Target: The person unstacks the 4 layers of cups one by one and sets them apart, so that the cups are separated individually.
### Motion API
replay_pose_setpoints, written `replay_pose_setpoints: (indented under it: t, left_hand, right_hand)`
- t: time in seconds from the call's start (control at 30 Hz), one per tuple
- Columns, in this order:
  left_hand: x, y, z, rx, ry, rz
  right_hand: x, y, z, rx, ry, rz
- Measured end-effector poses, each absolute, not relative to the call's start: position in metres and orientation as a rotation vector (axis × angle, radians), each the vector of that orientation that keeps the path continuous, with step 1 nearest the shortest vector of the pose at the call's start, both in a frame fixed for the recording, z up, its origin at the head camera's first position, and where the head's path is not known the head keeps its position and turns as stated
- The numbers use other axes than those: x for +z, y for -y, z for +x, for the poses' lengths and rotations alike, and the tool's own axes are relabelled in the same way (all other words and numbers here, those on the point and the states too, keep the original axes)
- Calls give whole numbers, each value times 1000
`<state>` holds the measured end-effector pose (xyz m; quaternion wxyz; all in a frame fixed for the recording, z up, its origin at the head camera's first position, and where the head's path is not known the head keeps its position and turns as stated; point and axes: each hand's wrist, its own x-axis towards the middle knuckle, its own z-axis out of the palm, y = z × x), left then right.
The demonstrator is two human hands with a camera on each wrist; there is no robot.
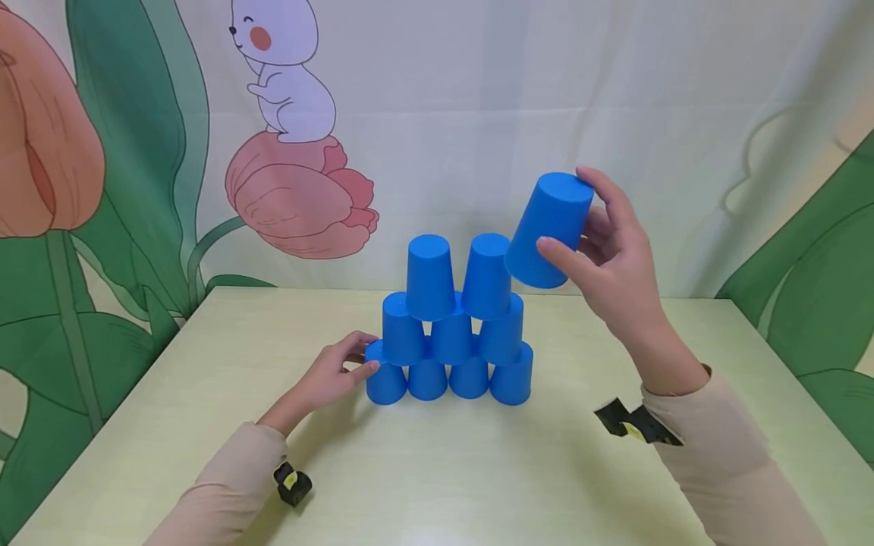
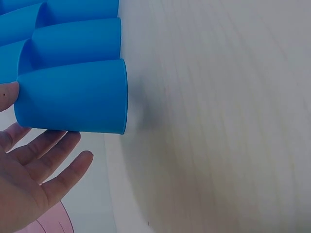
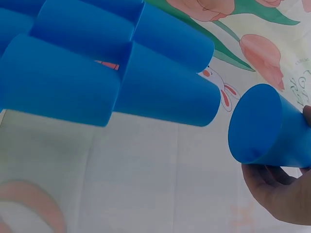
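Nine blue cups stand upside down as a pyramid (image 1: 451, 334) in the centre of the head view, on a pale table (image 1: 478, 470): four in the bottom row, three above, two on top. A tenth, the held cup (image 1: 550, 229), is in the air at the upper right of that stack, tilted, with its closed base pointing up and right and its open mouth turned down toward the top row. It looks close beside the right top cup (image 1: 486, 274); whether they touch cannot be told.

The right hand (image 1: 608, 258) grips the held cup round its wall, thumb on the near side and fingers curled over the far side and the base. The left hand (image 1: 334, 373) lies low at the left of the stack, fingers nearly straight and relaxed, with fingertips on the bottom-left cup (image 1: 385, 378); the left wrist view shows the thumb and fingers either side of that cup (image 2: 73, 94) without closing on it.

These cups look like thin, smooth plastic, so they are probably very light, fairly stiff and somewhat slippery; a light pinch across the side wall near the base seems the safest hold. Such a stack would likely topple at a small knock.

All the stacked cups are inverted, so nothing can be seen inside them, and the held cup's inside is out of view
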<state>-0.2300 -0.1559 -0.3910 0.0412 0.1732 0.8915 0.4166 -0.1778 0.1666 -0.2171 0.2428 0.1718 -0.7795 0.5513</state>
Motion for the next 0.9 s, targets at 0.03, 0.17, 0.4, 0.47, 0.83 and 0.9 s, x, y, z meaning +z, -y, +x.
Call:
replay_pose_setpoints:
  t: [0.03, 0.17, 0.4, 0.47, 0.83, 0.9]
  left_hand:
    - [-391, 156, -230, 1275, -2730, 537]
    - [-391, 156, -230, 1272, -2733, 536]
    - [-391, 155, -230, 1274, -2734, 520]
    - [-391, 155, -230, 1274, -2733, 526]
    - [-391, 155, -230, 1277, -2743, 527]
    - [-392, 155, -230, 1274, -2745, 527]
  right_hand:
    - [-218, -169, -176, 1497, 2134, 458]
    - [-224, -180, -170, 1453, 2149, 423]
    - [-238, -196, -164, 1381, 2177, 403]
    - [-243, -200, -163, 1355, 2193, 390]
    - [-279, -216, -166, 1296, 2302, 331]
    - [-284, -218, -166, 1287, 2327, 318]
